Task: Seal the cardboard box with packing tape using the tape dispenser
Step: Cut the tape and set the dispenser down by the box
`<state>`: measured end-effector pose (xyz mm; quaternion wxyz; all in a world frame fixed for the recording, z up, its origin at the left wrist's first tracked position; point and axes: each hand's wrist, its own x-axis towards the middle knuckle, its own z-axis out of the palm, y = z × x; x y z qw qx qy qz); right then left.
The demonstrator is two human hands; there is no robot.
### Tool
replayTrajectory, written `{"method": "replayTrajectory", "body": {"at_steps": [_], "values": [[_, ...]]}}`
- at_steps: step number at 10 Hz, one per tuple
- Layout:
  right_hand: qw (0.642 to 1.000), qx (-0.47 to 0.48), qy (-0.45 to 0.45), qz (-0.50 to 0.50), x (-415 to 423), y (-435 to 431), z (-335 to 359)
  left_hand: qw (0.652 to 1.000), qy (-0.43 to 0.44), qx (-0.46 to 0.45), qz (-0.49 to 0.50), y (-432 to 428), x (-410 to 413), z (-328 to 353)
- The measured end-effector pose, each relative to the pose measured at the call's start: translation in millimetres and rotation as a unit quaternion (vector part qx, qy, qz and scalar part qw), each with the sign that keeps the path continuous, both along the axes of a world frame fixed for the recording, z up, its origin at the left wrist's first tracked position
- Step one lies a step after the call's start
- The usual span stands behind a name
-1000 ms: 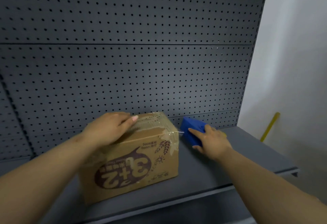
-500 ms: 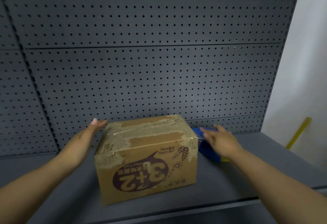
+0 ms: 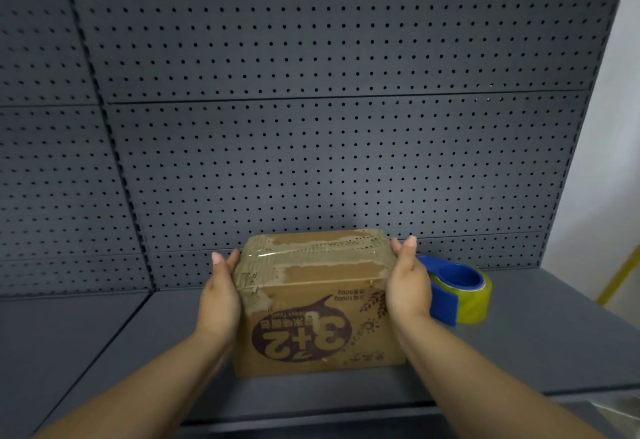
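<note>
A brown cardboard box with an upside-down "3+2" print stands on the grey shelf. Clear tape runs across its closed top, over torn patches. My left hand presses flat against the box's left side. My right hand presses flat against its right side. The two palms clamp the box between them. The blue tape dispenser with a yellowish roll lies on the shelf just right of my right hand, free of both hands.
A dark grey pegboard wall rises directly behind the box. The shelf's front edge runs below my forearms. A white wall and a yellow strip stand at the far right.
My right hand has let go of the tape dispenser and moved to the box's right side. My left hand has come in against the left side. The view has shifted left.
</note>
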<state>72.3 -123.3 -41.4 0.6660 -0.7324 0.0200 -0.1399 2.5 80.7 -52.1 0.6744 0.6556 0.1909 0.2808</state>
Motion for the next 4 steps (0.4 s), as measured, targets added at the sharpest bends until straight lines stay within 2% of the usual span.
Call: {"method": "replayTrajectory", "body": {"at_steps": [1,2,3,4], "values": [[0.999,-0.017,-0.018,-0.024,-4,4,1,1.000,0.018,0.023,-0.006,3,3,6],[0.999,0.030,-0.001,0.018,-2,1,3,0.999,0.020,0.043,-0.023,5,0,9],[0.965,0.206,0.076,0.143,-11,-9,17,0.996,0.031,0.008,-0.088,11,-1,12],[0.958,0.194,0.134,0.161,-19,-32,40,0.984,0.046,-0.043,-0.169,19,-9,22]]}}
